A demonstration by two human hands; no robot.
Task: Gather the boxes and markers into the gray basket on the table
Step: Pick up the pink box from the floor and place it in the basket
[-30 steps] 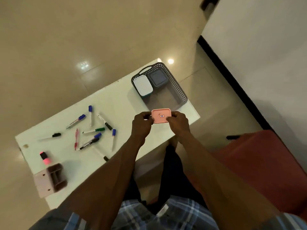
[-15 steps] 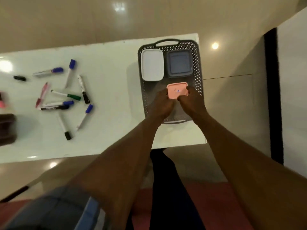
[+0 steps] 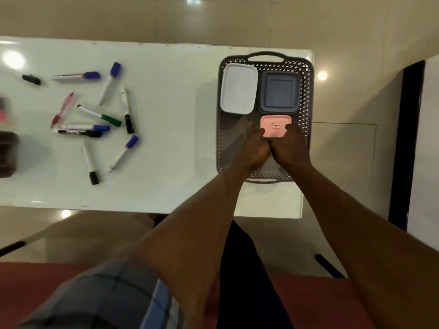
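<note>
The gray basket [image 3: 307, 96] stands at the right end of the white table [image 3: 171, 110]. Inside it, at the far end, lie a white box [image 3: 238, 91] and a dark gray-blue box [image 3: 280, 92] side by side. Just in front of the gray-blue one is a small pink box [image 3: 275, 128], held from both sides inside the basket by my left hand [image 3: 251, 148] and my right hand [image 3: 288, 149]. Several markers [image 3: 95, 119] with blue, green, black and red caps lie scattered on the left half of the table.
A dark brown organizer [image 3: 7, 154] and a pink highlighter [image 3: 2, 115] sit at the table's left edge. A red seat [image 3: 308, 305] is below me. A black-edged wall [image 3: 408, 138] runs along the right.
Both hands carried the pink box from the table's near edge over the basket and lowered it inside, in front of the gray-blue box. The view swung to look straight down.
</note>
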